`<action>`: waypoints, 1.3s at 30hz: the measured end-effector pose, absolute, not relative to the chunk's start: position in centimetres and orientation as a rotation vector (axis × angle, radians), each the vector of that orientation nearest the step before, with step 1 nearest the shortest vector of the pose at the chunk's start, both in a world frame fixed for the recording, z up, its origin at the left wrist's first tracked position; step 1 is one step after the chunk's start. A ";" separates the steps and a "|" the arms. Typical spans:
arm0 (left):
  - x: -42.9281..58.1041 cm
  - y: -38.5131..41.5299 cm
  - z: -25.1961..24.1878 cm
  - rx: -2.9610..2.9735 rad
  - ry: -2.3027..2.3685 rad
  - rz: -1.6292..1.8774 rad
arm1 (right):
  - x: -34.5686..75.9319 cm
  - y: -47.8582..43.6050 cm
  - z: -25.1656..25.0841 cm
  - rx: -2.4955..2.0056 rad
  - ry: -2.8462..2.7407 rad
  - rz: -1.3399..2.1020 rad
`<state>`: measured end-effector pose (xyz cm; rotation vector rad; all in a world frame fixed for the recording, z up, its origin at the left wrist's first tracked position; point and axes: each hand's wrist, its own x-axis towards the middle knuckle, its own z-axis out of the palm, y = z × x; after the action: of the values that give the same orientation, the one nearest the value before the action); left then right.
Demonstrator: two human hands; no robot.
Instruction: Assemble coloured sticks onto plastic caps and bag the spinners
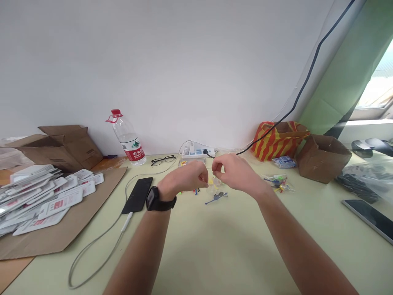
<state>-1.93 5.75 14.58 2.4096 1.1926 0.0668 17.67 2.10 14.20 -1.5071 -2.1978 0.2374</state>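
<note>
My left hand (pixel 187 179), with a black watch on the wrist, and my right hand (pixel 233 172) are raised together above the pale green table (pixel 215 246). Both are closed in a pinch, fingertips almost touching, on a small clear plastic bag (pixel 215 182) with a bit of yellow showing between them. Just below the hands lie a small grey toy piece (pixel 216 198) and a few tiny coloured bits (pixel 196 190). Another clear bag of coloured small parts (pixel 278 182) lies to the right of my right hand.
A black phone (pixel 138 194) on a grey cable, glasses (pixel 162 160), a water bottle (pixel 127 139) and a power strip (pixel 198 152) sit behind. White packets (pixel 46 196) are piled on cardboard at left. Cardboard boxes (pixel 324 157), a striped bag (pixel 276 140) and a tablet (pixel 368 215) stand at right.
</note>
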 end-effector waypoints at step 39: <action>-3.4 8.4 12.2 2.377 1.339 -0.013 | 23.0 6.4 11.3 -1.738 -2.337 0.528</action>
<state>-3.42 8.43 12.16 2.3773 1.3393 -0.0132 23.01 6.43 11.26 -1.7380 -2.3365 0.5278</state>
